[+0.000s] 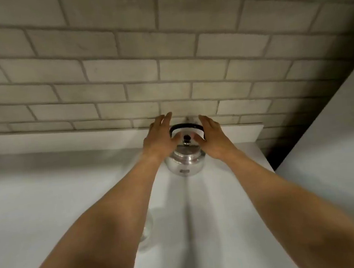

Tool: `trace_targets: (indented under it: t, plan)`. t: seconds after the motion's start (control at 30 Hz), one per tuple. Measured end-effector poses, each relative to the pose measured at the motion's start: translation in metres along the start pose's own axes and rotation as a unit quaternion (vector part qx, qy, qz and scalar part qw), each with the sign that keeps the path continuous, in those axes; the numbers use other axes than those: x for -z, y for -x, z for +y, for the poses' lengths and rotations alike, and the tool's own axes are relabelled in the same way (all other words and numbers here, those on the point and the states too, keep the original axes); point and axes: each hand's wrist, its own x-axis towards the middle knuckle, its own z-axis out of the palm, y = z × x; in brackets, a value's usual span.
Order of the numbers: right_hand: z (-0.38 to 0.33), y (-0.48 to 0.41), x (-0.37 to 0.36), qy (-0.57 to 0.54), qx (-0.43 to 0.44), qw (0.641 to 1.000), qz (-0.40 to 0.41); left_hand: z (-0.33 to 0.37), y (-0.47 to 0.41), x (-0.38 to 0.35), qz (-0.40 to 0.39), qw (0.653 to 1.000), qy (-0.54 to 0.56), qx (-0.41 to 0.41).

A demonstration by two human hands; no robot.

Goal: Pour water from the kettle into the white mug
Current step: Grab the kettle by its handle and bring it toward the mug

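A shiny steel kettle (185,164) with a black arched handle and a black lid knob stands at the far end of the white counter, close to the brick wall. My left hand (158,140) is at the kettle's left side, fingers spread, thumb near the lid. My right hand (212,137) mirrors it on the right side, fingers apart, thumb near the knob. Neither hand grips the handle. A white rounded object, possibly the white mug (146,231), shows partly behind my left forearm, mostly hidden.
The white counter (213,227) runs away from me to a raised white ledge (85,138) under the pale brick wall (164,59). A white vertical panel (335,151) stands at the right, with a dark gap beside the counter's right edge.
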Motion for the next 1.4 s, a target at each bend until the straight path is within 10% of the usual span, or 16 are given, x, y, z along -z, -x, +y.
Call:
trace_targets:
  t: [0.63, 1.4]
  plan:
    - [0.019, -0.034, -0.002, -0.1, 0.101, 0.989, -0.026, -0.009, -0.026, -0.023, -0.057, 0.994, -0.046, -0.08]
    - [-0.052, 0.197, 0.044, -0.138, 0.171, 0.972, 0.081, 0.052, 0.23, 0.028, 0.055, 0.991, 0.039, -0.112]
